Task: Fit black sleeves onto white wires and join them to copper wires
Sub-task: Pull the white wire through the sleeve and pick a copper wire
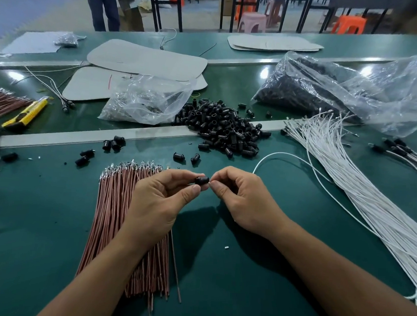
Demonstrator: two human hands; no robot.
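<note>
Copper wires (116, 213) lie bundled on the desk (40, 220) under my left wrist - none picked up, so no join yet. My left hand (161, 201) pinches 1 black sleeve (202, 180) between thumb and fingers, held above the desk. The loose sleeve pile (226, 127) sits behind. My right hand (244, 196) pinches the tip of 1 white wire (279, 153) right at the sleeve's mouth; I'd say threading is only starting. Right of that, the big white wire bundle (347, 181) is unsleeved. At far right are a few sleeved wires (398, 148) - most of the job is left.
</note>
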